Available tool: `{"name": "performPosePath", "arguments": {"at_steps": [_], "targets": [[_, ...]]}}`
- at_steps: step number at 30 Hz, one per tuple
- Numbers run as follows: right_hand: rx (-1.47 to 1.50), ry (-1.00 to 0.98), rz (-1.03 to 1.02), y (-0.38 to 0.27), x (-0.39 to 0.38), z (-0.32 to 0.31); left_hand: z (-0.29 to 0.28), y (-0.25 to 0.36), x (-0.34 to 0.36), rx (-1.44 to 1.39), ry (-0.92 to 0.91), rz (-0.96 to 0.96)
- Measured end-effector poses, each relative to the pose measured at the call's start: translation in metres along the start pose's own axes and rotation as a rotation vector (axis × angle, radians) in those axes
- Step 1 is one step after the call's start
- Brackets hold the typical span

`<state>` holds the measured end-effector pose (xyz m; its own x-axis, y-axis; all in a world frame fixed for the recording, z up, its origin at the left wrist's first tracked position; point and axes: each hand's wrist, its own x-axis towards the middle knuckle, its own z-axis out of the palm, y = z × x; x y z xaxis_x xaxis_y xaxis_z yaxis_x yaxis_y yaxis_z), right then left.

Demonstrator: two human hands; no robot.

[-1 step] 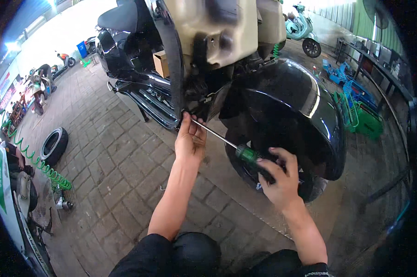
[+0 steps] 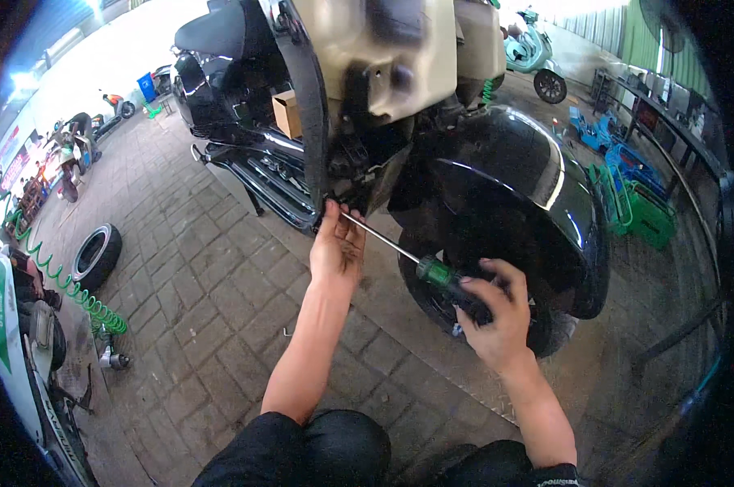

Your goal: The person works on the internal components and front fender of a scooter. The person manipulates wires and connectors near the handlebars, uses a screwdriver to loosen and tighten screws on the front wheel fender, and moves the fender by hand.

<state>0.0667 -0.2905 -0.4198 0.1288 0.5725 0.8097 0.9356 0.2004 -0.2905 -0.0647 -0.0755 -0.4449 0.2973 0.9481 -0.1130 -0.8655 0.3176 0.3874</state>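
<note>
Screwdriver (image 2: pixel 433 272): slants across the middle of the view. Its green and black handle is lower right, in the right hand (image 2: pixel 497 321); its thin metal shaft (image 2: pixel 383 238) runs up and left to the left hand (image 2: pixel 337 243).
Right hand: thumb and fingers curl about the back of the handle, one finger raised above it; this grip is clamped on the screwdriver.
Left hand: fingertips gathered around the far end of the shaft, at the scooter's low edge. The tip is hidden, and I cannot tell whether this grip presses on the shaft or on a part behind it.
Scooter (image 2: pixel 314 97): large and black, filling the upper middle. A cream panel (image 2: pixel 408 57) is at the top, a glossy fender (image 2: pixel 513 162) to the right, and a dark wheel (image 2: pixel 416 284) under the fender, behind the handle.
Box (image 2: pixel 287 114): brown cardboard, seen just left of the scooter's dark upright edge.
Floor (image 2: pixel 213 268): paved in bricks. At left are a loose tyre (image 2: pixel 97 256) and a coiled green hose (image 2: pixel 97 310), with a metal tool (image 2: pixel 113 357) at its lower end.
Right side: blue and green plastic items (image 2: pixel 647 219) near a long dark surface (image 2: pixel 663 114).
Background: a mint scooter (image 2: pixel 532 50) upper right, a blue bin (image 2: pixel 146 88) upper left.
Person: dark sleeves (image 2: pixel 253 446) and a knee (image 2: pixel 347 442) at the lower edge.
</note>
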Motion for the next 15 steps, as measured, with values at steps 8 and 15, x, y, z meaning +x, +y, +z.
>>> {"name": "performPosePath", "arguments": {"at_steps": [8,15], "targets": [[1.019,-0.446,1.051,-0.001,-0.014,-0.025,0.011,-0.002,-0.007,-0.066,0.002,0.009],[0.784,-0.313,0.696,-0.011,0.008,-0.029,0.011,-0.001,-0.01,0.008,0.0,0.058]]}}
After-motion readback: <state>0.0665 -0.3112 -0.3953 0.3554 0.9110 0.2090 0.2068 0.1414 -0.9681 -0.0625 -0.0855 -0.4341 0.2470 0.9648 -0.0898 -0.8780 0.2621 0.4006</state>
